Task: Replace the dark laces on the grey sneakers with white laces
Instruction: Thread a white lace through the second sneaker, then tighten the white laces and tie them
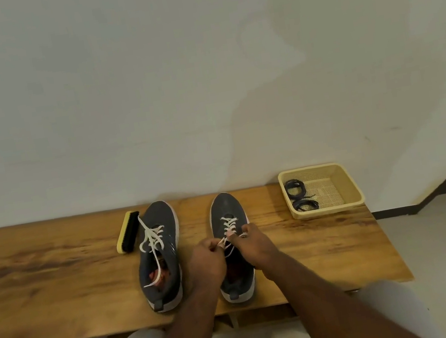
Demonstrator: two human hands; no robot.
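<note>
Two grey sneakers stand side by side on the wooden table (44, 287), toes toward the wall. The left sneaker (161, 256) carries a white lace (152, 239) whose loose ends trail over its toe and into its opening. The right sneaker (227, 212) has a white lace (229, 222) threaded through its upper eyelets. My left hand (209, 259) and my right hand (253, 244) meet over its tongue, each pinching an end of that lace. Two coiled dark laces (300, 195) lie in the basket.
A beige plastic basket (335, 176) sits at the table's back right corner. A shoe brush (128, 232) with a yellow back lies left of the left sneaker. The wall runs along the table's far edge. Pale floor lies to the right.
</note>
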